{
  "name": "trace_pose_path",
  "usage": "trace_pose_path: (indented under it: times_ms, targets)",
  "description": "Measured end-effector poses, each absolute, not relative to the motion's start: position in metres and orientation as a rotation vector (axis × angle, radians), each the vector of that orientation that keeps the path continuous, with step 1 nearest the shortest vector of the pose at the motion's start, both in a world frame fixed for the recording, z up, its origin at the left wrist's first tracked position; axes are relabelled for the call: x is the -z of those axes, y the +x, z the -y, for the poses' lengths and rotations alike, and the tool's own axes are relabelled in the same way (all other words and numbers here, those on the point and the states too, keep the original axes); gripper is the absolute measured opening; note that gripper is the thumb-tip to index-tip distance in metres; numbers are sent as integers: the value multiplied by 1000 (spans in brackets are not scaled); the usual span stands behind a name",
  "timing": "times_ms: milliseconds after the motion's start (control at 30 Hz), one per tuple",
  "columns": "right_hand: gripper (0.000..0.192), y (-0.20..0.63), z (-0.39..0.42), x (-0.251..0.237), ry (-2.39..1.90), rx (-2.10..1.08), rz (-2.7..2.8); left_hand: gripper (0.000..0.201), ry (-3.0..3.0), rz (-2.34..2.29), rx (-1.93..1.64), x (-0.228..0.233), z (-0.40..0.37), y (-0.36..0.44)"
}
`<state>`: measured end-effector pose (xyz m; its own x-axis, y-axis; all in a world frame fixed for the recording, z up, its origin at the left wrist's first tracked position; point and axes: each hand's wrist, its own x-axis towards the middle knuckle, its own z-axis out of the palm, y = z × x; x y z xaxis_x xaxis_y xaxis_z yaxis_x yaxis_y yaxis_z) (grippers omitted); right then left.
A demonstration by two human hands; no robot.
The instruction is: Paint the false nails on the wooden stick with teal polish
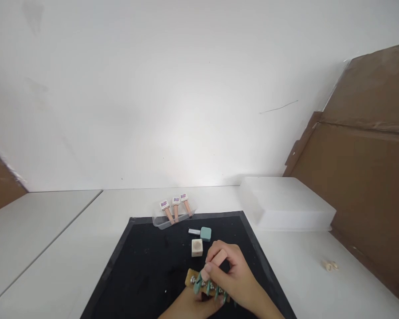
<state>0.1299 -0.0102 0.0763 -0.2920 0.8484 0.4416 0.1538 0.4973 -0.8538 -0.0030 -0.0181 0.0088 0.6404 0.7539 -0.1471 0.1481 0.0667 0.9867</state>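
Observation:
My left hand [199, 305], low in the view, grips a tan wooden strip [189, 277] from beneath. Along the strip sit several small silver metal parts and green pieces [197, 287]. Above it, my right hand [234, 270] pinches a pink rectangular stick [219, 258] between thumb and fingers. The stick's lower end is at the green piece near the strip's left end; whether they are joined I cannot tell. Just beyond my hands stands a cream cube [197, 249] with a round mark on top. Behind it lies a rounded green block [205, 234] with a silver stem [194, 231].
A clear plastic tray [161, 225] at the mat's back edge holds three pink-handled pieces [176, 210] with white labelled heads. The black mat [142, 266] lies on a white table. A white box [289, 204] stands back right, and small cream rings [330, 265] lie at right.

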Motion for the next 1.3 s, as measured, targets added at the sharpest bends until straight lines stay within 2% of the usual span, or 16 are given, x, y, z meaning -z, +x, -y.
trace_pose_path:
  times_ms: [400,700,867,1300]
  targets:
    - [20,130,9,-77,-869,-877,1743,43,1497,-776,-536,-10,19,-4]
    - [12,132,9,-75,-851,-873,1742,40,1442,-801,-534,-9,20,-4]
    - [9,138,5,-75,-896,-850,1676,47,1303,-811,-543,-12,20,-1]
    - [4,138,7,-74,-866,-1211,1623,39,1309,-816,-558,-13,20,-3]
